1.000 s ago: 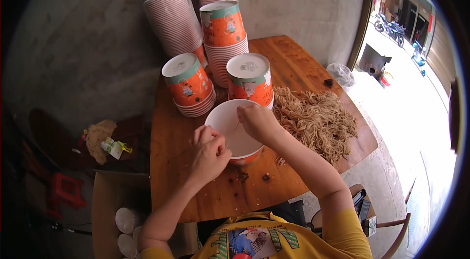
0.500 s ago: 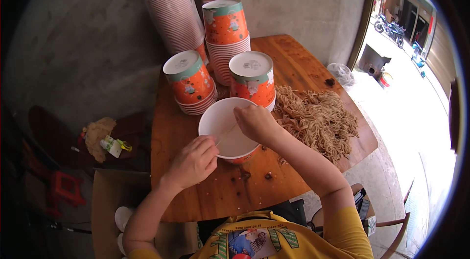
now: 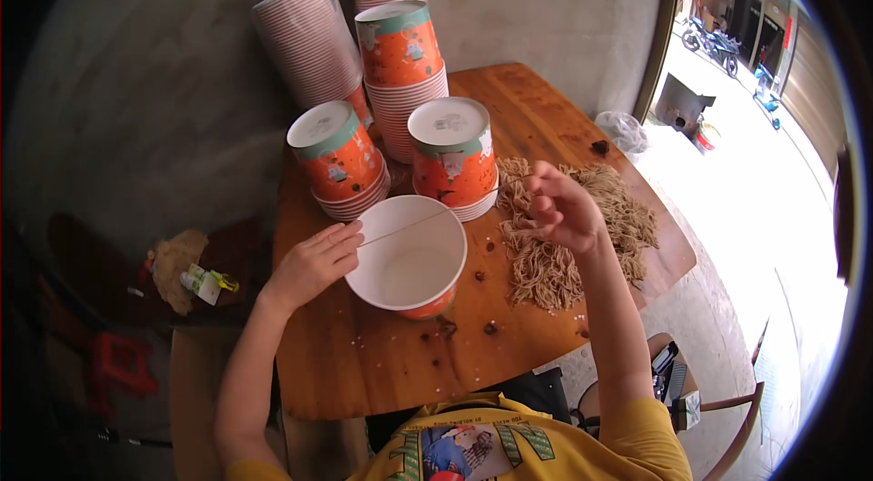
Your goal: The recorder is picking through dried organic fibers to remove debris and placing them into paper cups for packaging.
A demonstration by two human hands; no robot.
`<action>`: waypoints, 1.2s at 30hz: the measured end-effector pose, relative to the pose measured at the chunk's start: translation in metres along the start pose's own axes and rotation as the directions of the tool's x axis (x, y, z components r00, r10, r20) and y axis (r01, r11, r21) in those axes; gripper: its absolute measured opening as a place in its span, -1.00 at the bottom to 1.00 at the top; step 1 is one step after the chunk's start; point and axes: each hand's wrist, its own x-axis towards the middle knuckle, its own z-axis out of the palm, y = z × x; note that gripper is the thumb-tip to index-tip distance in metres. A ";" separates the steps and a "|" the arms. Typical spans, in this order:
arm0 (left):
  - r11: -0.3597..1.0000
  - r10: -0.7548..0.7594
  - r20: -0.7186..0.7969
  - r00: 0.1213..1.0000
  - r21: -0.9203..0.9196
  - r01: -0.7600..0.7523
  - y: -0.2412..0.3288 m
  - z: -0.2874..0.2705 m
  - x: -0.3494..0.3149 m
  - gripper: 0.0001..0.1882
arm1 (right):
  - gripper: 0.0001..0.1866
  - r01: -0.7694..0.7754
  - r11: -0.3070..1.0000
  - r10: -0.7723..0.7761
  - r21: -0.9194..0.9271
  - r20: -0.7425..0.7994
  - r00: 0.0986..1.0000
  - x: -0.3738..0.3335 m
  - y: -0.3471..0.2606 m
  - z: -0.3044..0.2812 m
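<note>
A white-lined paper bucket (image 3: 406, 267) with an orange outside stands open end up on the table in front of me. Across its mouth runs a thin string (image 3: 409, 227), stretched to the right past the upturned buckets. My left hand (image 3: 318, 265) is at the bucket's left rim, fingers together on one end of the string. Off to the right, my right hand (image 3: 566, 213) is raised in front of a heap of tan twisted cords (image 3: 544, 276), its thumb and fingertips pinched on the other end.
Upside-down orange buckets stand in a left stack (image 3: 335, 154), a right stack (image 3: 452, 154) and a taller one (image 3: 400, 49) behind. Wrapped bucket stacks (image 3: 309, 40) lean at the wall. A cardboard box (image 3: 200, 381) sits left of the wooden table (image 3: 355, 372), a chair (image 3: 741, 435) right.
My right hand has moved from inside the bucket out to the right, drawing the string across the mouth. My left hand stays at the left rim.
</note>
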 end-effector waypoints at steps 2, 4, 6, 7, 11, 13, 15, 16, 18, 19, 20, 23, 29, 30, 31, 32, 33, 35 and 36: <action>0.999 -0.012 0.012 1.000 -0.031 0.013 -0.006 0.003 -0.004 -0.94 | -0.85 0.144 0.988 -0.141 0.063 -0.046 0.989 -0.024 -0.004 -0.009; 0.998 -0.036 0.012 0.999 -0.047 0.037 -0.010 0.003 -0.001 -0.94 | -0.86 0.238 0.971 -0.240 -0.040 -0.073 0.968 -0.043 -0.006 -0.019; 0.998 -0.034 0.054 0.998 -0.046 0.037 -0.011 0.003 0.003 -0.93 | -0.85 0.243 0.929 -0.289 -0.279 -0.137 0.947 -0.056 -0.005 -0.023; 0.998 -0.045 0.088 0.995 -0.037 0.048 -0.011 0.002 0.005 -0.92 | -0.83 0.216 0.909 -0.288 -0.355 -0.162 0.944 -0.063 -0.006 -0.027; 0.982 -0.170 0.014 0.985 -0.081 0.170 -0.004 -0.009 0.006 -0.80 | -0.75 0.130 0.385 -0.462 -0.914 -0.069 0.884 -0.055 0.003 0.001; 0.911 -0.340 -0.131 0.931 -0.291 0.292 0.012 -0.016 0.018 -0.72 | -0.77 0.246 0.226 -0.557 -0.942 0.082 0.826 -0.047 0.011 0.018; 0.727 -0.527 -0.164 0.834 -0.596 0.342 0.041 -0.019 0.033 -0.69 | -0.81 0.270 0.195 -0.445 -0.943 0.160 0.881 -0.042 0.022 0.028; 0.570 -0.630 -0.114 0.768 -0.739 0.358 0.064 -0.026 0.048 -0.67 | -0.88 0.306 0.115 -0.346 -0.945 0.251 0.904 -0.039 0.031 0.033; 0.640 -0.513 -0.079 0.855 -0.698 0.320 0.097 -0.039 0.085 -0.53 | -0.86 0.266 0.002 -0.122 -0.964 0.263 0.957 -0.043 0.044 0.053; 0.679 -0.453 -0.056 0.890 -0.669 0.303 0.113 -0.047 0.099 -0.46 | -0.84 0.240 -0.066 -0.042 -0.968 0.243 0.969 -0.040 0.050 0.064; 0.600 -0.483 0.094 0.871 -0.689 0.407 0.123 -0.050 0.105 -0.42 | -0.80 0.220 -0.143 0.036 -0.965 0.217 0.975 -0.038 0.054 0.072; 0.537 -0.498 0.158 0.852 -0.716 0.447 0.133 -0.034 0.107 -0.56 | -0.79 0.269 -0.212 0.094 -0.939 0.254 0.963 -0.037 0.066 0.070; 0.446 -0.620 0.170 0.766 -0.727 0.522 0.128 -0.023 0.102 -0.91 | -0.80 0.222 0.006 0.070 -0.975 0.221 0.973 -0.039 0.058 0.067; 0.352 -0.652 0.206 0.730 -0.771 0.531 0.125 -0.023 0.105 -0.92 | -0.81 0.197 0.108 0.011 -0.974 0.199 0.980 -0.036 0.056 0.065; 0.255 -0.679 0.244 0.692 -0.806 0.535 0.121 -0.023 0.109 -0.92 | -0.81 0.177 0.211 -0.046 -0.961 0.171 0.984 -0.033 0.055 0.064; 0.135 -0.674 0.293 0.678 -0.853 0.503 0.117 -0.024 0.113 -0.92 | -0.77 0.225 0.284 -0.183 -0.932 0.178 0.967 -0.031 0.060 0.059; 0.146 -0.670 0.280 0.688 -0.858 0.492 0.114 -0.025 0.116 -0.92 | -0.77 0.221 0.286 -0.188 -0.932 0.171 0.967 -0.029 0.064 0.056; 0.182 -0.676 0.235 0.698 -0.865 0.467 0.108 -0.023 0.119 -0.93 | -0.81 0.240 0.295 -0.350 -0.925 0.129 0.928 -0.026 0.072 0.053; 0.160 -0.696 0.247 0.674 -0.862 0.481 0.103 -0.019 0.117 -0.93 | -0.81 0.239 0.298 -0.354 -0.924 0.126 0.927 -0.027 0.072 0.052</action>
